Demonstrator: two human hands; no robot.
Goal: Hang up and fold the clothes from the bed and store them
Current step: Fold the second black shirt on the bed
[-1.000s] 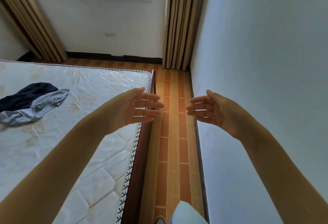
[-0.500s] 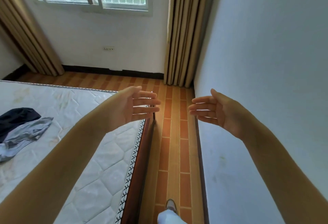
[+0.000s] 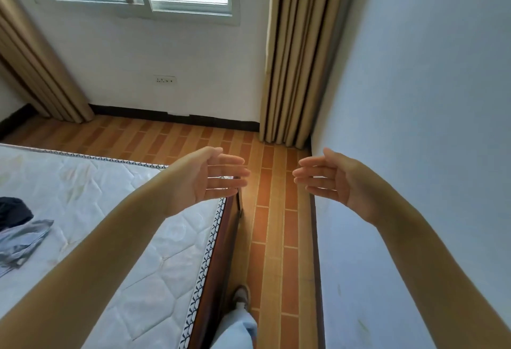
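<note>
Left hand (image 3: 204, 180) and right hand (image 3: 329, 180): both raised, fingers straight, palms facing, holding nothing. Clothes, crumpled dark garment (image 3: 12, 210) and grey shiny garment (image 3: 22, 240), lie on white quilted mattress (image 3: 138, 252), far left, well apart from hands. Advice: turn left, take one garment only.

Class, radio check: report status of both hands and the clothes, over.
Left hand open, empty. Right hand open, empty. Clothes on bed, far left, untouched. Nothing in the way.
</note>
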